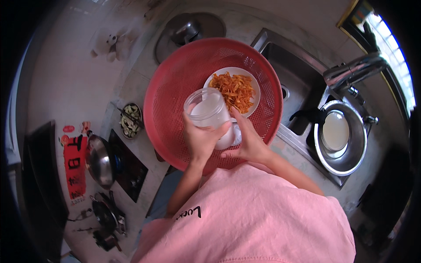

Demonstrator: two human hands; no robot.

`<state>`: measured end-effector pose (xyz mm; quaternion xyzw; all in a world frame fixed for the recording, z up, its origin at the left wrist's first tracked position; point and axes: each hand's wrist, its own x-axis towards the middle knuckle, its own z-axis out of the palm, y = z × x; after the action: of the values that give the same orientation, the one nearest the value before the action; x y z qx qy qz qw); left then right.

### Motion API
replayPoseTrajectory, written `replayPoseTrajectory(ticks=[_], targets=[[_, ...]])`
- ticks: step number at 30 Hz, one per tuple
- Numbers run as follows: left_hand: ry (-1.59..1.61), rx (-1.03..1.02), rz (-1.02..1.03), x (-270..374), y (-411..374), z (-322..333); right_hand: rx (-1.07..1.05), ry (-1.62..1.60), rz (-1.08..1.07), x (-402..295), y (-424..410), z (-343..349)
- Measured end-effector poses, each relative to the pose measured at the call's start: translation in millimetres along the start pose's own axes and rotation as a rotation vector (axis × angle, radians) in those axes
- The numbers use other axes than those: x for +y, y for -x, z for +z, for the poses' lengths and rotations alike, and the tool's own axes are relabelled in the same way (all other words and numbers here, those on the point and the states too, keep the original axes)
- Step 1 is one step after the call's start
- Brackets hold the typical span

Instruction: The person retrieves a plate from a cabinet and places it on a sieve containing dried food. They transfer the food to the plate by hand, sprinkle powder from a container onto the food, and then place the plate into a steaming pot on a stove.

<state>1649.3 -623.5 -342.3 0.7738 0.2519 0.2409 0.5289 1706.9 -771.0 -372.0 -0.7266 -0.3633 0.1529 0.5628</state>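
My left hand (pixel 205 141) is wrapped around a wide-mouthed clear plastic jar (pixel 215 113), its thumb across the side. The jar has no lid on its mouth, is tilted, and looks whitish inside. Beside its lower end is my right hand (pixel 251 141), fingers spread; whether it grips the jar is unclear. A white object (pixel 236 134), partly hidden, shows between the jar and that hand. Below them is a large red plastic mesh basket (pixel 167 115). In it stands a white plate (pixel 257 95) heaped with orange dried shreds (pixel 236 93), partly covered by the jar.
A steel sink (pixel 283 62) with a faucet (pixel 355 70) lies to the right, with a metal basin (pixel 357 154) at its edge. On the left are a bowl of chopped food (pixel 130 121), a wok (pixel 98 161) and a black cooktop (pixel 131 174). A pan lid (pixel 210 24) sits behind the basket.
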Motion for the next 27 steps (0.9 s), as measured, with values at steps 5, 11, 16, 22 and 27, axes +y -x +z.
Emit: replayPoseTrajectory(ticks=[5,11,16,22,27], targets=[[0.099,-0.07,0.224,0,6,29,0.086,-0.026,0.049,6,-14,-23],[0.161,0.034,-0.113,-29,11,6,0.236,0.361,0.014,8,-28,-77],[-0.053,0.164,-0.146,-64,29,-21,0.187,0.55,0.006,10,-27,-105],[-0.092,0.196,-0.283,-76,52,-35,0.108,0.773,-0.159,16,-26,-116],[-0.111,0.196,-0.328,-80,60,-40,0.086,0.756,-0.119,15,-25,-122]])
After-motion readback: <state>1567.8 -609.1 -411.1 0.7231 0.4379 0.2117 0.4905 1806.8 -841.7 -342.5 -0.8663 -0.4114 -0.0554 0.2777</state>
